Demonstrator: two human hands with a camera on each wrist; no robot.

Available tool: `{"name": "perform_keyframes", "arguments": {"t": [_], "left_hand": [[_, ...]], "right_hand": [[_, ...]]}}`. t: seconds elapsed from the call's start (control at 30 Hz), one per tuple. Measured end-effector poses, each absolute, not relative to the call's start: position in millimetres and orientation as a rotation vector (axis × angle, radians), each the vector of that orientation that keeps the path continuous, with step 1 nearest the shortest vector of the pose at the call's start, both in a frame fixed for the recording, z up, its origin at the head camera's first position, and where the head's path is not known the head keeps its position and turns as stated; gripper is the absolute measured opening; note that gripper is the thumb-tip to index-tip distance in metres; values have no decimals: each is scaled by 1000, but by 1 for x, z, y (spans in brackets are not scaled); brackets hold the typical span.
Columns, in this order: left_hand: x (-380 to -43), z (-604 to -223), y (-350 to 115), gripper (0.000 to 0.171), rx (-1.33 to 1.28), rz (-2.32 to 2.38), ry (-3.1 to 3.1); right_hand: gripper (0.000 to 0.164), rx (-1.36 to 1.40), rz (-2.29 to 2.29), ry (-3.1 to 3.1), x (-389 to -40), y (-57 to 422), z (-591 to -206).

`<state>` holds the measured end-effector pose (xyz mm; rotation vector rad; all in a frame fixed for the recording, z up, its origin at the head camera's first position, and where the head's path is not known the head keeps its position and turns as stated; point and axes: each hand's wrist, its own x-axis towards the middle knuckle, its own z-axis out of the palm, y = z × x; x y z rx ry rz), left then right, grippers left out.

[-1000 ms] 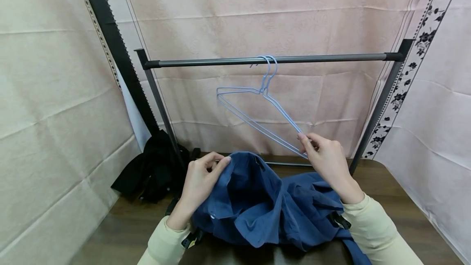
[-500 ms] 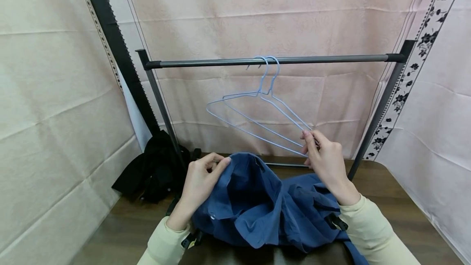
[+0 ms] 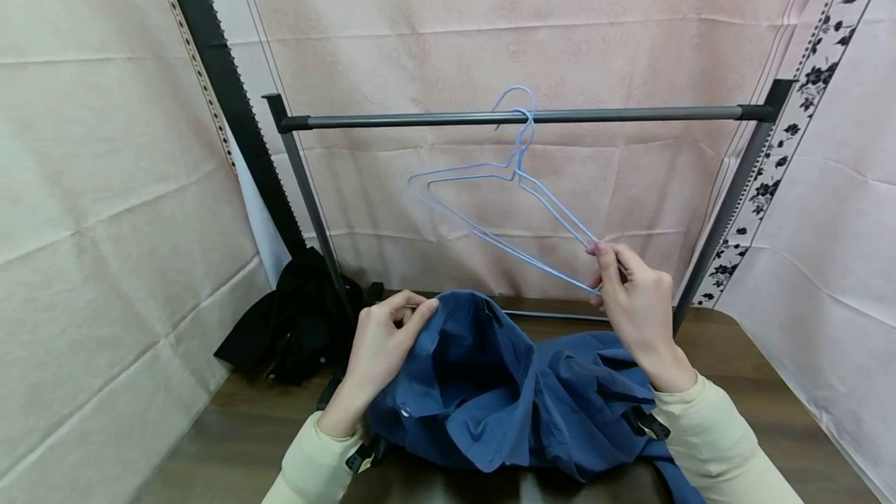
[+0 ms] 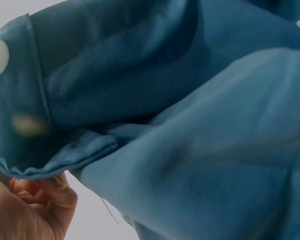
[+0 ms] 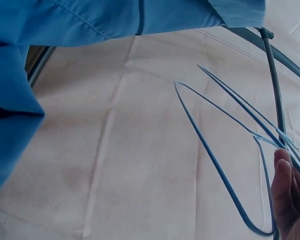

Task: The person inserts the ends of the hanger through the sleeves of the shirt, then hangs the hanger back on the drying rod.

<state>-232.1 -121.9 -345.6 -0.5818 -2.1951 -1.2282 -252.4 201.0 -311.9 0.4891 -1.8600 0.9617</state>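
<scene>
On the left, my left hand pinches the upper edge of a blue button-up shirt between thumb and fingers. The shirt is bunched, and its opening faces me. In the left wrist view, white buttons show on the shirt cloth. My right hand holds the right end of a light blue wire hanger. Two such hangers overlap there. One hook rises above the rod, while the other hook stays over it. In the right wrist view, fingers close around the hanger wire.
A black metal clothes rack has a horizontal rod across the back. Black cloth lies heaped by its left post. The wooden table runs beneath, with pale curtains behind and at both sides.
My right hand has moved slightly right, pulling the hanger with it. One hook has lifted from the rod to above it. The left hand and the shirt have stayed in place.
</scene>
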Motion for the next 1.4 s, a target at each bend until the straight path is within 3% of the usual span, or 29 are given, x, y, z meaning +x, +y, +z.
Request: {"name": "perform_keyframes", "arguments": {"t": [0.57, 0.97, 1.4], "left_hand": [[-250, -341, -130, 24, -506, -1305, -2203], [-286, -334, -131, 32, -425, -1448, -2236], [-316, -340, -138, 34, -242, -1924, -2050]], "right_hand": [[25, 428, 1067, -1676, -218, 225, -299], [20, 370, 1184, -1668, -195, 263, -313], [20, 232, 1100, -1818, -185, 276, -329]]}}
